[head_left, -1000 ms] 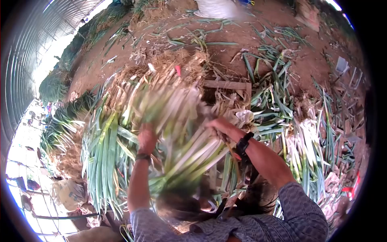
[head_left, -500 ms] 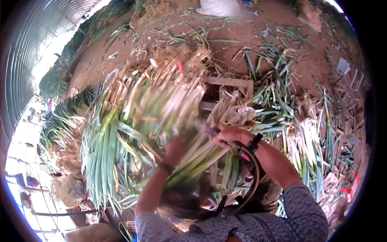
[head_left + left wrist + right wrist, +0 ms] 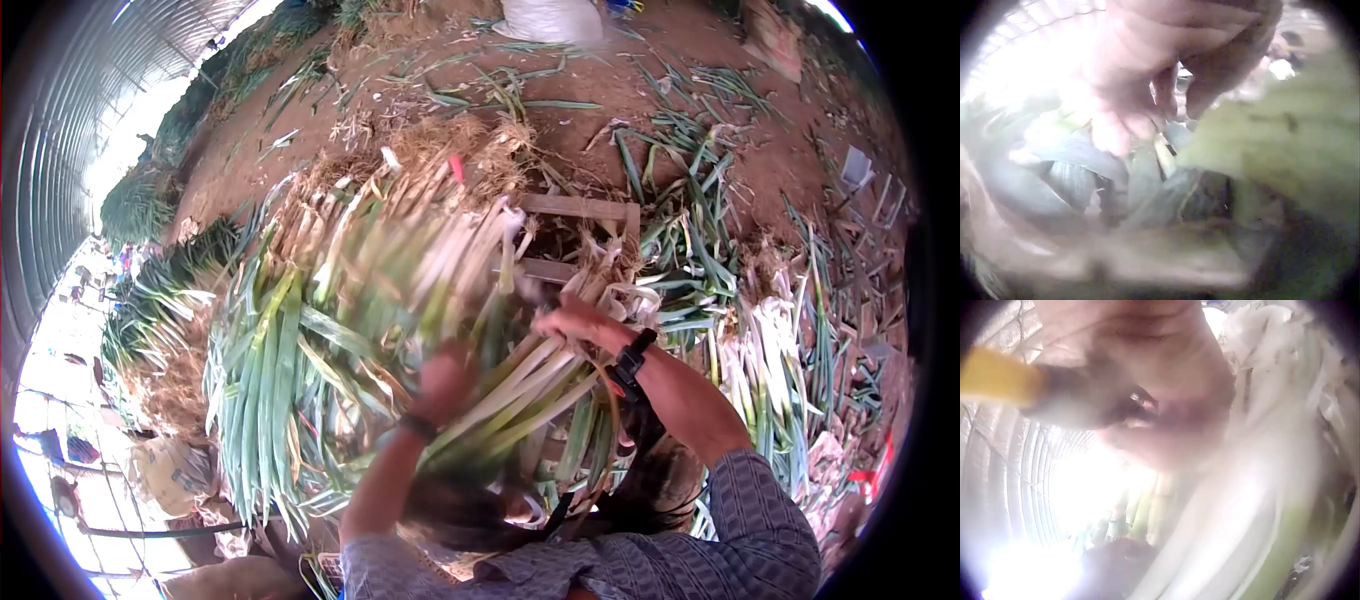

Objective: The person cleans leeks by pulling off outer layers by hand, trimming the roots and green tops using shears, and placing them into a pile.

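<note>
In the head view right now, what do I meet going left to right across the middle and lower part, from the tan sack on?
Tan sack → hanging green leaves → left hand → right hand → black wristband → white-stemmed bunch → red strip.

Pale stalks (image 3: 535, 378): smooth, faint sheen. Green leaves (image 3: 262, 375): smooth, waxy-looking. Roots (image 3: 490, 152): dry, fibrous, matt. Slatted frame (image 3: 572, 206): wood, rough, matt. Ground (image 3: 640, 95): bare earth, rough, matt. Roof (image 3: 62, 130): ridged, metal-like, shiny. Sleeve (image 3: 755, 495): woven-looking cloth, matt. White sack (image 3: 550, 20): material unclear.
</note>
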{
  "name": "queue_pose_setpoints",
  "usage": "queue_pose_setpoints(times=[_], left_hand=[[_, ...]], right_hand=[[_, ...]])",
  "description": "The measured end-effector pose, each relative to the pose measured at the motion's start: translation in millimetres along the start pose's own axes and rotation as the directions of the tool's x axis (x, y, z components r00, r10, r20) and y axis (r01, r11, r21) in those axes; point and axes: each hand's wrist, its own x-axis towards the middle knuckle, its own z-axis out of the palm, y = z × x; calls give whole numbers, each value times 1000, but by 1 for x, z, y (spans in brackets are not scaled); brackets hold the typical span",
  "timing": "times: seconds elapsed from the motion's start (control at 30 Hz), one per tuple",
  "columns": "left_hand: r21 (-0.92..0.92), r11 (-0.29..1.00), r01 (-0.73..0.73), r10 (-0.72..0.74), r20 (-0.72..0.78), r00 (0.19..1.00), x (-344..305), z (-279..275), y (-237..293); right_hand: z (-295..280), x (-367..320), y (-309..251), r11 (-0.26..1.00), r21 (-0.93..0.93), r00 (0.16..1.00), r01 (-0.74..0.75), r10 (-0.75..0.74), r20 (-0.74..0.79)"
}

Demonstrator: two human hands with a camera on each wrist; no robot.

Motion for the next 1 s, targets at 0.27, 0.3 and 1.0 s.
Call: queue_pose_setpoints(times=[0.27,0.3,1.0], left_hand=[[246,967,66,-21,-182,983,55,-44,-66],[247,966,70,-25,-180,983,59,-38,-72],[-335,830,446,-398,204,894,47,20,-21]], right_hand=[[10,7,-2,988,47,976,146,-136,-173],[11,15,7,993,-27,980,117,-120,-160],[-18,-56,22,997,-46,983,-67,74,169]])
